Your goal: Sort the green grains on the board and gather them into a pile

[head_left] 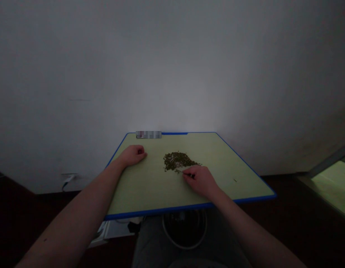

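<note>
A loose pile of small greenish-brown grains (176, 160) lies spread on the pale table (150, 190), thinning to a tail on its right. My right hand (201, 180) rests at the near right edge of the pile. Its fingers pinch a thin tweezer-like tool (180, 171), whose tip points left at a few grains lying apart from the heap; most of the tool is hidden by the fingers. Left of the pile, my left hand (134, 155) lies on the table, loosely curled into a fist, with nothing visible in it.
Blue edging (161, 212) borders the table, which stands against a plain wall (172, 74). A blurred-out strip (148, 134) lies at the back left. On the right is a small dark sliver (235, 180). Below the near edge, a round metal bowl (186, 247) sits at my lap.
</note>
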`<state>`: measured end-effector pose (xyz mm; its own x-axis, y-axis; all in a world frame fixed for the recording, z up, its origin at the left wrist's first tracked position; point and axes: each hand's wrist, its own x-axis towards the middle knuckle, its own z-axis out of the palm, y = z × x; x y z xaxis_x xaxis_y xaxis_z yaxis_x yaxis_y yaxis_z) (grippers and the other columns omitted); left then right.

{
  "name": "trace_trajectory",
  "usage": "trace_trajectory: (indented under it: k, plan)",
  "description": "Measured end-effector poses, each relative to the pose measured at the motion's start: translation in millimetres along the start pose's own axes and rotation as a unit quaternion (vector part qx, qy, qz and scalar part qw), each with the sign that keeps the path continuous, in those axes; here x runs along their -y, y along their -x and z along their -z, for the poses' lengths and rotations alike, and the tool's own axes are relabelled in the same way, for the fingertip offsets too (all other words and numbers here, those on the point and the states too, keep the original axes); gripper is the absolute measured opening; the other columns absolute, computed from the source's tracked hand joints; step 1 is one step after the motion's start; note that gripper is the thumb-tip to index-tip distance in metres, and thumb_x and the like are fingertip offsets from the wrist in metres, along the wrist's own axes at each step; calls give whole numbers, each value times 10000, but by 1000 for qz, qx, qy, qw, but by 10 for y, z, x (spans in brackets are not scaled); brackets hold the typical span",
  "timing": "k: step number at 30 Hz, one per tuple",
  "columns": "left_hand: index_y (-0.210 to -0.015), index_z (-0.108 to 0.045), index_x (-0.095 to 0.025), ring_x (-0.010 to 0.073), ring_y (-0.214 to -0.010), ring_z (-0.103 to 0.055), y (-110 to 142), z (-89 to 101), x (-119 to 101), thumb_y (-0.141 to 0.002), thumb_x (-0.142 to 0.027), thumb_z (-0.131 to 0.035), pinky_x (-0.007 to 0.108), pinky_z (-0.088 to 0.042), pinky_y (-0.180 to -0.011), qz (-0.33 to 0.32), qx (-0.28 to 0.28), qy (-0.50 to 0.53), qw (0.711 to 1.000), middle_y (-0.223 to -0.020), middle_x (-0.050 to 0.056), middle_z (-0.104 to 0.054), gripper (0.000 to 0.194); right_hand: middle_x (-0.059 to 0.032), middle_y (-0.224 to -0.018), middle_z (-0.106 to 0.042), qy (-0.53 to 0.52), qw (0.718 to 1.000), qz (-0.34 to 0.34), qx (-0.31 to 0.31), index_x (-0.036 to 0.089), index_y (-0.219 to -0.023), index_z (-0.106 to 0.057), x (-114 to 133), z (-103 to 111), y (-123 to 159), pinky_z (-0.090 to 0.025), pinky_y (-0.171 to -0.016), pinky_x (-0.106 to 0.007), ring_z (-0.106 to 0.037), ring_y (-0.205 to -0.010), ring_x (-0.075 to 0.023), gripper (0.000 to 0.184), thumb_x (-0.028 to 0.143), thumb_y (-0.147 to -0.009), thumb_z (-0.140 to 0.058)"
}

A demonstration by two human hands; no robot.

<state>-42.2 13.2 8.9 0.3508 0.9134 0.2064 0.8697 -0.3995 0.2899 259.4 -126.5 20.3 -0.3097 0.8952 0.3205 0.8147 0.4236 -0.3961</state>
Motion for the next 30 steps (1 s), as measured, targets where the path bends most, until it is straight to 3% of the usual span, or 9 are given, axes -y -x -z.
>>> trace_trajectory:
  k: [5, 12, 30]
  plan:
    - [-675, -555, -171, 127, -579, -477, -5, 0, -3, -711, -441, -463, 249, -307, -534, 10, 0, 0, 1000, -634, 14, -562, 287, -2, -807, -700, 34, 999, 30, 7, 240, -851, -700, 94, -50, -3, -413, -667, -251, -608, -742, -149, 216, 258, -802, -490]
    - [-653, -538, -171, 119, -568, -465, 1, 14, -16, -716, -430, -467, 244, -300, -527, -1, -2, 3, 1000, -614, 11, -549, 276, -23, -851, -699, 70, 997, 32, -14, 219, -831, -695, 119, -102, -12, -411, -750, -265, -604, -794, -157, 206, 213, -802, -491]
    - [-653, -538, -170, 117, -568, -461, -2, 5, -16, -714, -424, -473, 242, -295, -533, 4, -2, -3, 1000, -619, 10, -551, 269, -20, -863, -700, 15, 999, 20, -19, 230, -873, -702, -214, 129, 199, -456, -716, -256, -627, -777, -154, 215, 213, -791, -504]
